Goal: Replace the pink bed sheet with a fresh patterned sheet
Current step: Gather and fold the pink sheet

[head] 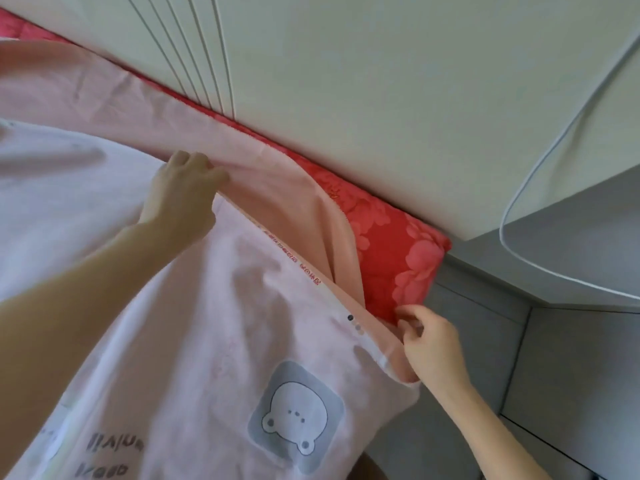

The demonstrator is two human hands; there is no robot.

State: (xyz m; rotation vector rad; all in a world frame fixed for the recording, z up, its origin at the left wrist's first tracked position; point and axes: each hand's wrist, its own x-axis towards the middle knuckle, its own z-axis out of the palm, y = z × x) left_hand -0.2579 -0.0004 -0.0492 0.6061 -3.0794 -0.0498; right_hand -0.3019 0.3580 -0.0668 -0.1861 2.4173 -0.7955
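Left hand [185, 188] reaches forward from the lower left on a bare, nearly straight forearm, knuckles up. Its fingers are curled and the thumb stretched to the right, bunching a fold of cloth where the edge of the patterned sheet [214, 323] meets the pink sheet [270, 188]. Right hand [429, 344] comes in from the lower right with the wrist bent. Its fingers are hooked tightly and pinch the pink sheet's edge at the bed corner, just beside the red floral mattress [391, 251].

Between the two hands, the patterned sheet's printed hem runs on a diagonal from upper left to lower right, pulled fairly taut. That sheet lies on top of the pink one and covers the near part of the bed. Its grey bear panel [296, 417] sits upside down to the viewer, ears toward the bottom, and the dark lettering at lower left is inverted too. The pink sheet shows as a band beyond the hem, lying lengthwise along the white grooved headboard [194, 57], its corner lifted off the mattress.

Two hands and two sheets show, with one bear panel and one mattress corner. One pale cord [519, 188] loops above the grey bedside unit [561, 341].
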